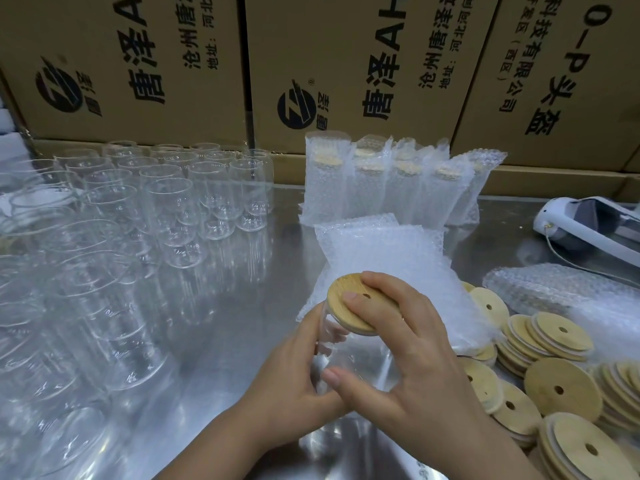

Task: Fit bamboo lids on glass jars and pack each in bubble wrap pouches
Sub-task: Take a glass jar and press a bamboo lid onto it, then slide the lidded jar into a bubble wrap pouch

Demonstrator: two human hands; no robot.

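A clear glass jar [341, 355] sits tilted above the steel table, with my left hand [294, 372] wrapped round its body from the left. A round bamboo lid [346, 292] with a small hole sits on the jar's mouth. My right hand [405, 344] lies over the lid, fingers pressing on its top and thumb against the jar's side. Just behind lies a stack of flat bubble wrap pouches [381, 251]. Several jars packed in pouches [381, 181] stand at the back.
Many empty glass jars [138, 220] crowd the left half of the steel table [242, 306]. Loose bamboo lids [554, 382] are heaped at the right, beside a wrapped bundle [554, 285] and a white device [588, 223]. Cardboard boxes [311, 64] wall the back.
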